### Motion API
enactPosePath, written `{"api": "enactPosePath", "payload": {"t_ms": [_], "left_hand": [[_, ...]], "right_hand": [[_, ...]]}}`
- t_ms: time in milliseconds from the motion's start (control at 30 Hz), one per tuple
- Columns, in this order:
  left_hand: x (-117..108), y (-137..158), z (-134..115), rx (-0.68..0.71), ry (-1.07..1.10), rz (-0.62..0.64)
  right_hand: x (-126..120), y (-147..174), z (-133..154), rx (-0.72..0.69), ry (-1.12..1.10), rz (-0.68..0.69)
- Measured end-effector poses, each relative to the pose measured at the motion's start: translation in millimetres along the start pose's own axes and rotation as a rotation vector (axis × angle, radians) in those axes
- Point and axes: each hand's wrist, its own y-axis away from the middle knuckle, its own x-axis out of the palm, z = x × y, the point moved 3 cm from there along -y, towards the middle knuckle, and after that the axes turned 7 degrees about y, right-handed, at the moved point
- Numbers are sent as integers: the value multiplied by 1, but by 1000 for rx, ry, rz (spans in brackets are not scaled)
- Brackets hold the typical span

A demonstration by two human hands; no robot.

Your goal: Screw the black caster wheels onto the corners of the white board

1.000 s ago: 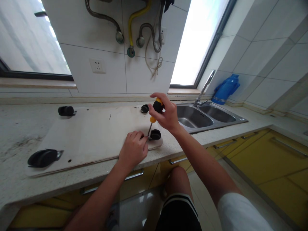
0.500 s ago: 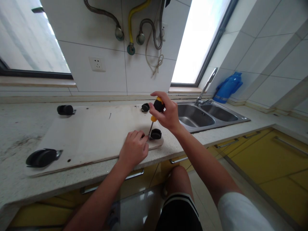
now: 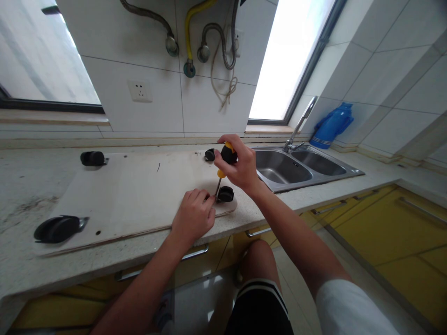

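A yellow and black screwdriver (image 3: 221, 173) is gripped by its handle in my right hand (image 3: 240, 164). Its shaft slants down to the metal mount of a black caster wheel (image 3: 225, 194) at the near right corner of a white board (image 3: 139, 195). Against that mount rest the fingertips of my left hand (image 3: 195, 211), bent and close together; whatever they pinch is hidden. Other black casters sit at the board's corners: one near left (image 3: 57, 229), one far left (image 3: 92, 158), one far right (image 3: 210, 155), partly behind my right hand.
The board lies on a speckled stone countertop (image 3: 21, 186). To the right are a double steel sink (image 3: 282, 170) with a faucet (image 3: 300, 123) and a blue thermos-like jug (image 3: 331, 125). Yellow cabinets with handles stand below. Hoses and a socket (image 3: 139, 90) are on the tiled wall.
My right hand has turned very slightly on the screwdriver handle. The left hand stays at the caster mount. The whole view has shifted a little.
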Motion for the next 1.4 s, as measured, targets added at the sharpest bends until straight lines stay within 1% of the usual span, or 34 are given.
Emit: {"api": "enactPosePath", "payload": {"t_ms": [133, 200, 300, 367, 400, 500, 533, 600, 700, 767, 833, 867, 933, 1000, 1033, 1067, 1100, 1167, 1200, 1233, 1333, 1367, 1400], "left_hand": [[0, 0, 0, 0, -4, 18], [0, 0, 0, -1, -3, 25], [1, 1, 1, 1, -2, 17], [1, 1, 1, 8, -4, 8], [0, 1, 1, 13, -3, 1], [0, 1, 1, 25, 4, -12], [0, 1, 1, 22, 6, -9], [0, 1, 1, 15, 8, 5], [1, 0, 1, 12, 7, 9], [1, 0, 1, 16, 6, 1], [1, 0, 1, 21, 3, -2], [1, 0, 1, 23, 0, -2], [1, 0, 2, 24, -7, 4], [1, 0, 2, 24, -15, 5], [1, 1, 2, 25, -17, 3], [1, 1, 2, 28, -18, 0], [1, 1, 2, 32, -18, -4], [1, 1, 1, 42, -18, -6], [1, 1, 1, 44, -19, -4], [1, 1, 1, 44, -21, -2], [0, 2, 1, 46, -24, -7], [1, 2, 2, 50, -24, -11], [1, 2, 2, 55, -25, -16]], "right_hand": [[1, -4, 1, 52, 36, -2], [-1, -8, 1, 90, 26, 76], [-5, -13, 2, 93, -54, 248], [-8, -13, 3, 62, -86, 286], [-10, -13, 3, 35, -83, 269], [-15, -11, 3, -44, -7, 153], [-16, -11, 3, -57, 15, 137], [-17, -12, 1, -57, 15, 172], [-17, -13, -1, -62, -103, 273], [-19, -13, -1, -62, -143, 242], [-22, -13, 0, -58, -103, 179], [-23, -13, 1, -61, -72, 170], [-25, -15, 4, -81, -58, 232], [-25, -17, 7, -97, -105, 338], [-25, -17, 7, -97, -125, 364], [-26, -18, 6, -92, -126, 357], [-27, -18, 5, -81, -103, 319], [-30, -19, 1, -56, -14, 235], [-31, -20, -1, -48, 27, 223], [-31, -21, -3, -49, 52, 243], [-31, -26, -6, -102, 10, 421], [-32, -27, -6, -115, -7, 457], [-33, -28, -5, -120, -5, 462]]}}
